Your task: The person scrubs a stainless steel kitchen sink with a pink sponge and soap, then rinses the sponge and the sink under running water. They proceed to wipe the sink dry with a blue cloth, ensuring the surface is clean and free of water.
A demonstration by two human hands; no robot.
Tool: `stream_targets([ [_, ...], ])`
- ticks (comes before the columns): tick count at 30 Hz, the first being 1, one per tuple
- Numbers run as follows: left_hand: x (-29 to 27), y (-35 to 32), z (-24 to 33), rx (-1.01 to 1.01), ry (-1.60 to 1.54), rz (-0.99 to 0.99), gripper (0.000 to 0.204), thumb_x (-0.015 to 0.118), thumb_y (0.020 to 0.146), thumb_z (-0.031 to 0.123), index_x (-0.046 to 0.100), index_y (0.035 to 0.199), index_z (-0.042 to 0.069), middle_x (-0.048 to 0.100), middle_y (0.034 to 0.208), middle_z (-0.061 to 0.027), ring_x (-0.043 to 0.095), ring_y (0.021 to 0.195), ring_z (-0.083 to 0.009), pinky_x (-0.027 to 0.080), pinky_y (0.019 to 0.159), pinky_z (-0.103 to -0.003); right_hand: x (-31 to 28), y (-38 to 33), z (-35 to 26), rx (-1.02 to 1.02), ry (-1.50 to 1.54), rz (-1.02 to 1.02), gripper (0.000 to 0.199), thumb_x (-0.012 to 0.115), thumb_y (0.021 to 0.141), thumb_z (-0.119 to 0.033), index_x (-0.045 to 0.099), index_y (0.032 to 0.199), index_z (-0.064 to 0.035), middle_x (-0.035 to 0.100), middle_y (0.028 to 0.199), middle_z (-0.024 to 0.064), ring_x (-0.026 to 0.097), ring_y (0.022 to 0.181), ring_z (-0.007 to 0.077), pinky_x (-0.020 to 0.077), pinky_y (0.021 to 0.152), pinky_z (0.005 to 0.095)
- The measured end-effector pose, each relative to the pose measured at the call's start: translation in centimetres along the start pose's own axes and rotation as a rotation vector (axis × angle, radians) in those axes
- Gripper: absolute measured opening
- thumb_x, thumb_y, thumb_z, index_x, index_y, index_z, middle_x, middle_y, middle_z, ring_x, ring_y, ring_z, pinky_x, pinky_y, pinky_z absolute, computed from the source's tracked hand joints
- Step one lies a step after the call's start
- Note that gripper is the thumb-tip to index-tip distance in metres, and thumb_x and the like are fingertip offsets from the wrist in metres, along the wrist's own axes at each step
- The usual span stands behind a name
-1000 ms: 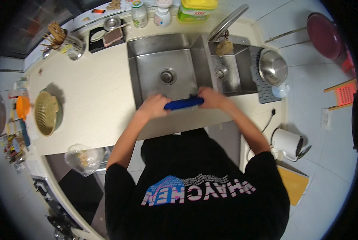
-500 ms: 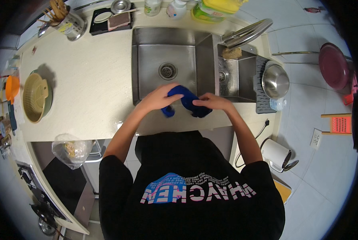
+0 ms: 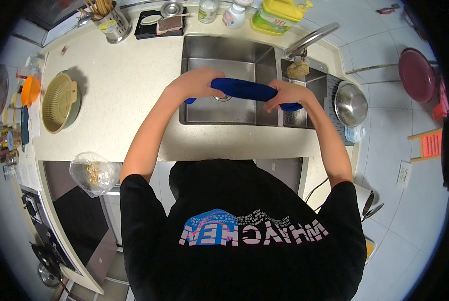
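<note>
A folded blue cloth [image 3: 244, 89] is stretched between my two hands above the sink [image 3: 219, 111]. My left hand [image 3: 198, 83] is closed around one end, and a bit of blue hangs below its fingers. The other end is gripped by my right hand [image 3: 288, 93], with its thumb underneath and a blue tail showing past the palm. The cloth partly covers the drain of the large basin. Beyond my right hand, a tan sponge [image 3: 298, 69] hangs by the faucet [image 3: 312, 40] over the small basin.
A steel bowl [image 3: 351, 104] rests on a grey mat right of the sink. Bottles and a yellow jug [image 3: 278, 16] line the back. On the left counter stand a beige colander [image 3: 58, 104] and a utensil holder [image 3: 113, 25]. A plastic bag [image 3: 91, 175] hangs at the front edge.
Both hands have moved forward from the counter's front edge to over the sink. They are farther apart, and the bunched cloth is now pulled out lengthwise between them.
</note>
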State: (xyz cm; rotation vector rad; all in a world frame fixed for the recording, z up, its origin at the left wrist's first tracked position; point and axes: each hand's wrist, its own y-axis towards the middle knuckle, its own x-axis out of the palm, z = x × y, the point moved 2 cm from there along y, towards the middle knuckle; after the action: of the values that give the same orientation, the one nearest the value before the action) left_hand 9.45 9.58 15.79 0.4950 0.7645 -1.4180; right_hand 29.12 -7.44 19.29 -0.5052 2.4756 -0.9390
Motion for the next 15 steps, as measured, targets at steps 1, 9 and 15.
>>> stream_targets([
  [1,-0.1,-0.1,-0.1,-0.037,0.004,0.002,0.056,0.076,0.069,0.026,0.055,0.119,0.012,0.063,0.093,-0.0175,0.059,0.092,-0.0262,0.047,0.079,-0.036,0.0,-0.4,-0.1,-0.042,0.074,-0.021,0.015,0.071,0.072,-0.014,0.061,0.075,-0.0035,0.059,0.059,0.0024,0.053,0.052,0.0069,0.0392,0.050,0.0227],
  [9,5.0,4.5,1.2,0.357,-0.720,0.318,0.047,0.069,0.077,0.013,0.049,0.118,0.002,0.062,0.101,-0.0072,0.061,0.090,-0.0217,0.047,0.088,-0.033,-0.7,0.2,-6.1,-0.217,-0.126,0.345,0.027,0.070,0.076,-0.015,0.061,0.100,-0.0045,0.054,0.064,-0.0011,0.047,0.049,0.0060,0.0379,0.044,0.0231],
  [15,5.2,5.2,3.4,-0.083,-1.609,0.418,0.012,0.047,0.091,0.015,0.047,0.102,0.011,0.052,0.076,-0.0028,0.056,0.069,-0.0132,0.048,0.064,-0.028,0.7,3.0,-1.9,-0.392,0.112,0.876,0.018,0.066,0.085,-0.022,0.062,0.091,-0.0055,0.049,0.061,-0.0062,0.044,0.054,0.0039,0.0355,0.050,0.0200],
])
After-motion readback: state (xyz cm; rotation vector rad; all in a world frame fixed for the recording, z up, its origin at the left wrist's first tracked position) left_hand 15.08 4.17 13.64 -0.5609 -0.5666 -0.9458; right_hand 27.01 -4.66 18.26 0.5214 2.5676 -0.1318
